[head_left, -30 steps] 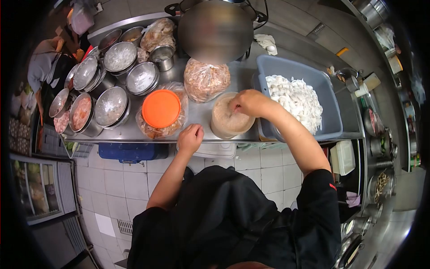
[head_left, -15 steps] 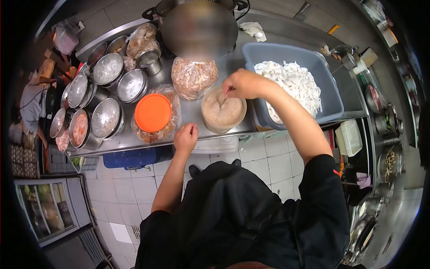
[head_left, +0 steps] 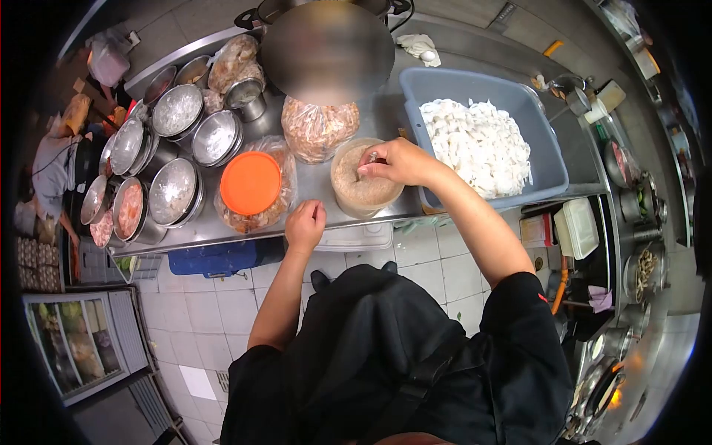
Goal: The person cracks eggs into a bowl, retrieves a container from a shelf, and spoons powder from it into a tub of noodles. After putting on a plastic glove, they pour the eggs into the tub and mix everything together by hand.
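Observation:
A round tub [head_left: 337,194] of beige, grainy paste [head_left: 352,182] stands at the front edge of the steel counter. Over it, my right hand [head_left: 397,161] is closed around a slim metal utensil [head_left: 374,157], whose lower end is hidden in the paste, so its kind does not show. My left hand [head_left: 305,225] is curled into a fist at the counter edge, between the tub and an orange lid [head_left: 251,183]. That lid tops a bag-wrapped container [head_left: 271,215]. Behind the tub sits a clear plastic bag [head_left: 319,130] of pinkish-brown food.
To the right, a grey-blue bin [head_left: 549,159] holds a heap of white food pieces [head_left: 478,148]. Several metal bowls [head_left: 173,193] crowd the left side. A large pot at the back is blurred. Another person [head_left: 55,170] is at far left; a blue box [head_left: 215,259] sits below the counter.
My right hand has come down and slightly right, nearer the paste, and the utensil sits deeper and shows less. My left hand has hardly moved.

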`<action>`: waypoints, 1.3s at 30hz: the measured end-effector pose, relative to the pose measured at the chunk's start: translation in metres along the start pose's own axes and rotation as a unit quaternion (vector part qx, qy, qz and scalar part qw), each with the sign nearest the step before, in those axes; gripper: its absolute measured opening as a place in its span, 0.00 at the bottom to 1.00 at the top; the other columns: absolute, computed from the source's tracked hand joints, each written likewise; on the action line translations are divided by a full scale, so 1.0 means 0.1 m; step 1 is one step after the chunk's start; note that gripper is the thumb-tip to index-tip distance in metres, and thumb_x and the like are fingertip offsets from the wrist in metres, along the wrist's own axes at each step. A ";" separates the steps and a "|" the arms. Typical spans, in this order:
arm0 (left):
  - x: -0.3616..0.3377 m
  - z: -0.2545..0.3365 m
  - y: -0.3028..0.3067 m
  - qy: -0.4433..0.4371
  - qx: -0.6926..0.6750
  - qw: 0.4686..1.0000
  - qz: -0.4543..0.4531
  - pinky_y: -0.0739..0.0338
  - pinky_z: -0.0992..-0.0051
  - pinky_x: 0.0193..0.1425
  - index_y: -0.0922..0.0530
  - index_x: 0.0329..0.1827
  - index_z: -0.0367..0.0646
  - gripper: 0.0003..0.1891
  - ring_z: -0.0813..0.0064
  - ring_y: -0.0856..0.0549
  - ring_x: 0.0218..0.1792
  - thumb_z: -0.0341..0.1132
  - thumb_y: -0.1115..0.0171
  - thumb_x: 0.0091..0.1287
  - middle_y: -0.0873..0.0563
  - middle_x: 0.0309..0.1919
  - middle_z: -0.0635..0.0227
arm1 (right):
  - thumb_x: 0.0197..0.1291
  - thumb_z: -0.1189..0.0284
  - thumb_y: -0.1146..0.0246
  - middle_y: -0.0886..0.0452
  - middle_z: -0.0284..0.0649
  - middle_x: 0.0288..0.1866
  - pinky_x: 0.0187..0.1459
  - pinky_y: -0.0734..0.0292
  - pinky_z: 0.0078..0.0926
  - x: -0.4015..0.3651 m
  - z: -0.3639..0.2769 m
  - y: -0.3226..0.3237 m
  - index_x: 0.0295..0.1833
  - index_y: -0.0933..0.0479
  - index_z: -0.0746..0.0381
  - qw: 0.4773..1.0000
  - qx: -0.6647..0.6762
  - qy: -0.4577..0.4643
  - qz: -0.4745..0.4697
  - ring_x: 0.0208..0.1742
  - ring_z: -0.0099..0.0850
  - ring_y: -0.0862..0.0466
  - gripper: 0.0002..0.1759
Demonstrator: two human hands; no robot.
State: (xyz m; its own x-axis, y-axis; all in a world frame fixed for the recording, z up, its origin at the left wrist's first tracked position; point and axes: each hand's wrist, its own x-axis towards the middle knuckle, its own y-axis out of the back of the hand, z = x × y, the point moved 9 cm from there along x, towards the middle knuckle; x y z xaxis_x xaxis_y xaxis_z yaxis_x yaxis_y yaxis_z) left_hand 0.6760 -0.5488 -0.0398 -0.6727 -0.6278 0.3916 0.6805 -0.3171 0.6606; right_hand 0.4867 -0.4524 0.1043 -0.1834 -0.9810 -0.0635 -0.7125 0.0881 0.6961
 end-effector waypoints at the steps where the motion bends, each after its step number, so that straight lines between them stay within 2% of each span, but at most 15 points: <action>1: 0.00 -0.01 0.00 0.003 0.002 1.000 -0.005 0.20 0.60 0.37 0.17 0.37 0.46 0.05 0.56 0.14 0.34 0.36 0.37 0.67 0.14 0.32 0.62 | 0.63 0.58 0.31 0.11 0.46 0.35 0.44 0.20 0.35 -0.05 -0.03 0.01 0.46 0.13 0.57 1.000 0.000 0.001 -0.002 0.38 0.43 0.13 0.14; 3: 0.00 -0.03 0.00 -0.005 -0.004 1.000 0.008 0.21 0.61 0.36 0.17 0.38 0.44 0.06 0.57 0.15 0.32 0.36 0.37 0.67 0.14 0.31 0.62 | 0.70 0.63 0.36 0.11 0.35 0.33 0.41 0.20 0.27 -0.16 -0.20 0.21 0.48 0.16 0.61 0.998 -0.037 0.022 0.040 0.34 0.26 0.15 0.13; 7: 0.00 -0.02 0.01 -0.016 -0.011 1.000 0.020 0.22 0.62 0.35 0.17 0.38 0.43 0.06 0.58 0.15 0.31 0.35 0.37 0.66 0.15 0.29 0.61 | 0.69 0.65 0.37 0.11 0.38 0.32 0.39 0.21 0.26 -0.40 -0.16 0.61 0.48 0.16 0.59 0.991 0.076 -0.035 0.103 0.35 0.27 0.13 0.11; 9: 0.01 -0.02 0.00 -0.014 -0.012 1.000 0.016 0.22 0.62 0.35 0.17 0.38 0.43 0.06 0.58 0.15 0.31 0.35 0.37 0.66 0.15 0.30 0.61 | 0.70 0.68 0.39 0.12 0.33 0.31 0.37 0.22 0.21 -0.53 -0.07 0.82 0.47 0.17 0.61 0.970 0.160 -0.065 0.173 0.35 0.20 0.14 0.09; 10: 0.01 -0.01 0.01 -0.011 -0.012 1.000 0.013 0.22 0.62 0.35 0.16 0.38 0.43 0.06 0.58 0.15 0.31 0.35 0.37 0.66 0.15 0.30 0.61 | 0.70 0.68 0.39 0.12 0.33 0.31 0.37 0.22 0.21 -0.57 -0.07 0.85 0.47 0.17 0.61 0.970 0.160 -0.066 0.173 0.35 0.20 0.14 0.09; 12: 0.01 0.00 0.02 -0.002 -0.013 1.000 0.000 0.21 0.61 0.37 0.17 0.38 0.44 0.05 0.57 0.14 0.33 0.35 0.37 0.66 0.14 0.32 0.62 | 0.70 0.69 0.40 0.13 0.33 0.32 0.36 0.23 0.20 -0.69 -0.03 0.97 0.45 0.18 0.61 0.958 0.139 -0.083 0.235 0.34 0.20 0.16 0.08; 14: 0.01 -0.01 0.00 0.006 -0.013 1.000 -0.014 0.20 0.60 0.39 0.17 0.39 0.46 0.05 0.55 0.14 0.35 0.36 0.37 0.66 0.13 0.34 0.62 | 0.70 0.69 0.40 0.13 0.34 0.32 0.36 0.22 0.20 -0.69 0.08 0.91 0.44 0.18 0.62 0.957 0.143 -0.104 0.230 0.32 0.19 0.17 0.08; 16: 0.02 -0.01 -0.01 0.006 -0.019 1.000 -0.008 0.20 0.61 0.38 0.17 0.40 0.45 0.06 0.56 0.14 0.34 0.35 0.37 0.66 0.13 0.33 0.61 | 0.73 0.67 0.40 0.14 0.34 0.31 0.25 0.27 0.16 -0.65 0.18 0.73 0.48 0.20 0.60 0.951 0.172 -0.124 0.225 0.27 0.16 0.22 0.09; 18: 0.03 -0.07 -0.02 0.035 -0.043 0.998 -0.016 0.20 0.62 0.38 0.17 0.40 0.44 0.06 0.57 0.14 0.33 0.36 0.37 0.67 0.14 0.32 0.60 | 0.72 0.69 0.40 0.13 0.36 0.32 0.24 0.25 0.18 -0.63 0.21 0.54 0.47 0.21 0.61 0.948 0.162 -0.180 0.207 0.27 0.17 0.21 0.08; 21: 0.05 -0.14 -0.01 0.076 -0.090 0.993 -0.028 0.21 0.64 0.38 0.17 0.41 0.42 0.08 0.58 0.14 0.32 0.36 0.37 0.69 0.14 0.32 0.59 | 0.72 0.70 0.41 0.12 0.38 0.33 0.23 0.24 0.20 -0.63 0.24 0.26 0.47 0.21 0.62 0.944 0.171 -0.198 0.204 0.26 0.18 0.21 0.07; 23: 0.07 -0.15 -0.03 0.085 -0.115 0.989 -0.036 0.21 0.65 0.38 0.17 0.41 0.41 0.08 0.59 0.14 0.31 0.37 0.38 0.69 0.14 0.31 0.58 | 0.69 0.68 0.42 0.11 0.38 0.32 0.23 0.22 0.24 -0.72 0.23 0.19 0.46 0.21 0.61 0.925 0.200 -0.191 0.260 0.25 0.21 0.18 0.08; 25: 0.10 -0.12 -0.06 0.069 -0.150 0.986 -0.027 0.24 0.69 0.33 0.17 0.39 0.37 0.09 0.68 0.17 0.24 0.36 0.37 0.70 0.16 0.25 0.60 | 0.69 0.69 0.42 0.11 0.39 0.31 0.23 0.22 0.24 -0.81 0.23 0.14 0.45 0.21 0.62 0.908 0.225 -0.210 0.285 0.25 0.21 0.18 0.08; 31: 0.07 -0.06 -0.08 0.007 -0.122 0.992 -0.030 0.24 0.66 0.32 0.17 0.38 0.38 0.09 0.63 0.16 0.26 0.36 0.37 0.70 0.16 0.26 0.59 | 0.72 0.70 0.42 0.12 0.46 0.34 0.22 0.23 0.23 -1.13 0.27 -0.04 0.47 0.24 0.66 0.841 0.310 -0.236 0.376 0.23 0.23 0.21 0.09; 34: 0.06 -0.08 -0.11 0.019 -0.115 0.991 -0.069 0.21 0.64 0.38 0.17 0.40 0.40 0.08 0.58 0.14 0.33 0.35 0.37 0.69 0.14 0.33 0.59 | 0.72 0.70 0.43 0.13 0.48 0.34 0.21 0.23 0.24 -1.26 0.30 -0.16 0.48 0.25 0.67 0.800 0.358 -0.232 0.423 0.23 0.24 0.21 0.10; 39: 0.07 -0.03 -0.08 0.006 -0.125 0.989 -0.081 0.21 0.64 0.38 0.17 0.40 0.40 0.08 0.58 0.14 0.33 0.35 0.37 0.69 0.14 0.33 0.59 | 0.72 0.70 0.42 0.13 0.49 0.34 0.20 0.22 0.24 -1.45 0.34 -0.21 0.48 0.26 0.68 0.752 0.397 -0.212 0.481 0.21 0.25 0.21 0.11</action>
State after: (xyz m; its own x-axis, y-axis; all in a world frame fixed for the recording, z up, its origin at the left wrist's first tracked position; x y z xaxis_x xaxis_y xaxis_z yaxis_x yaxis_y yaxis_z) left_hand 0.6668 -0.5526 -0.0446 -0.7765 -0.5620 0.2850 0.6153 -0.5786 0.5353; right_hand 0.5055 -0.3061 0.0746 -0.9525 -0.2684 -0.1437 -0.2606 0.9628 -0.0708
